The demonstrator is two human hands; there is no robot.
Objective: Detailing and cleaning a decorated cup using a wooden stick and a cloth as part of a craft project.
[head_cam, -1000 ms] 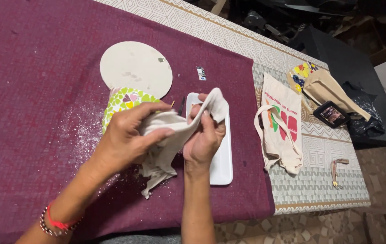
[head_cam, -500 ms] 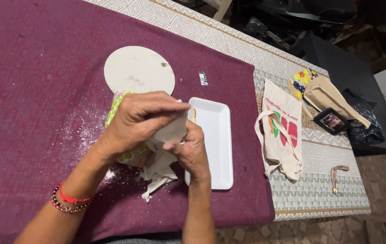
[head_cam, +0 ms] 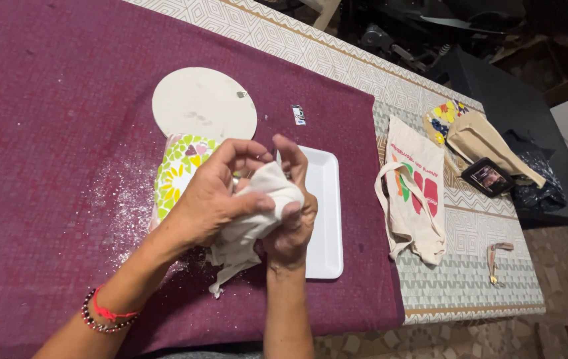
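Bunching cloth (head_cam: 251, 219) (both hands) beside white tray (head_cam: 327, 219), mosaic piece (head_cam: 179, 174).

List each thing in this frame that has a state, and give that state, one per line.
Left hand: closed over the white cloth.
Right hand: gripping the cloth from below.
White cloth: bunched up between both hands, tail hanging.
White tray: flat, nothing on the visible part.
Round white disc: lying flat.
Tote bag: lying flat, handles loose.
Maroon cloth: spread out, dusted with white powder.

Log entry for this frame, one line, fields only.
left hand: grips white cloth | right hand: grips white cloth | beneath: mosaic piece | beside: white tray | surface: maroon cloth
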